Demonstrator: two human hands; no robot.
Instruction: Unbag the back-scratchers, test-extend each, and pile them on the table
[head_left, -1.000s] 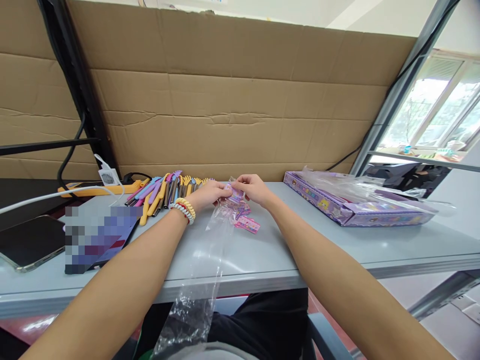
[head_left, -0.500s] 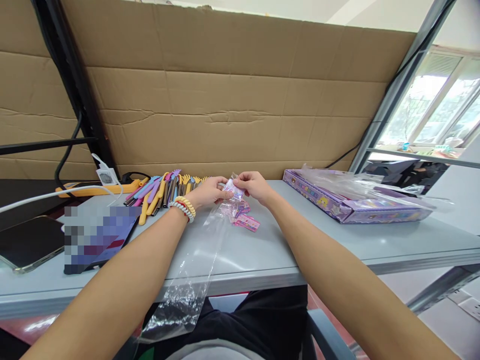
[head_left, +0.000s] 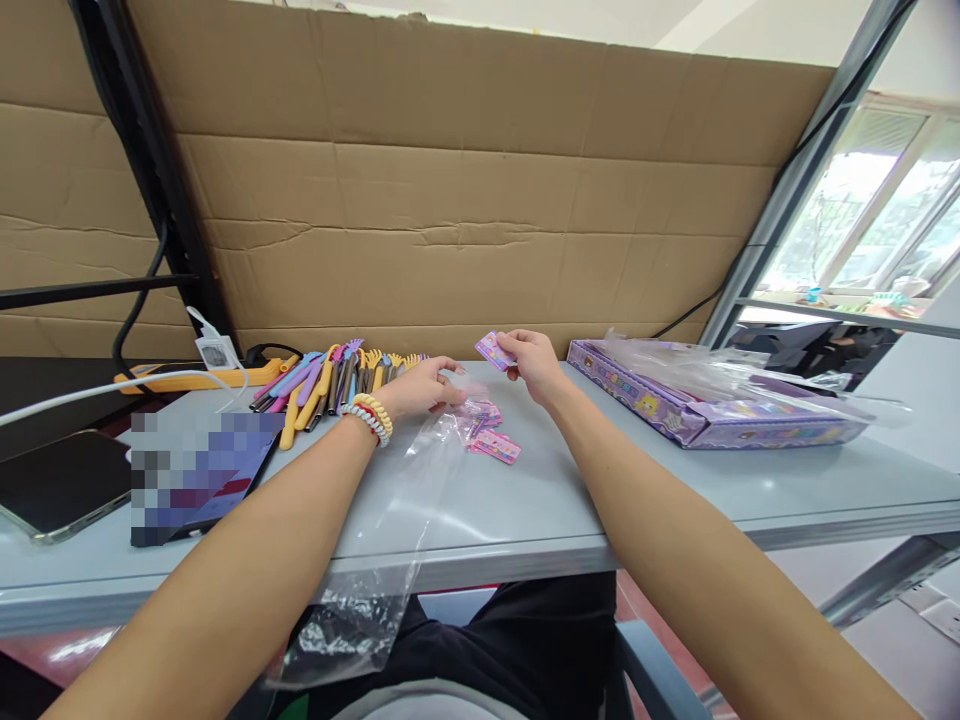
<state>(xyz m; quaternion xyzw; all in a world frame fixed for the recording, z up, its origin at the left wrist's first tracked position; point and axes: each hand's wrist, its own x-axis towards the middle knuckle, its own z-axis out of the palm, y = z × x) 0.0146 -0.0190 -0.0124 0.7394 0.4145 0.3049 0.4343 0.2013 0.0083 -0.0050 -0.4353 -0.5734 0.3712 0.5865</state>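
My right hand point(head_left: 534, 362) pinches a small pink-and-purple printed card point(head_left: 495, 351), lifted just above the table at the back. My left hand point(head_left: 426, 387), with beaded bracelets at the wrist, grips the upper end of a long clear plastic bag point(head_left: 382, 540); its index finger is stretched out over the film. The bag trails toward me across the table and hangs over the front edge onto my lap. Between the hands, several more pink printed cards point(head_left: 495, 446) lie in a loose pile, partly beneath the clear film.
Several colourful pens with shaped tops point(head_left: 319, 390) lie left of my left hand. A phone point(head_left: 64, 485), a blurred-out flat item point(head_left: 202, 480) and a white cable point(head_left: 112, 390) are farther left. A purple printed box point(head_left: 765, 425) with clear film on it stands right. Cardboard point(head_left: 480, 190) walls the back.
My right hand has drawn a card away from the left hand, up and to the right. The left hand stays in place with its fingers a little looser.
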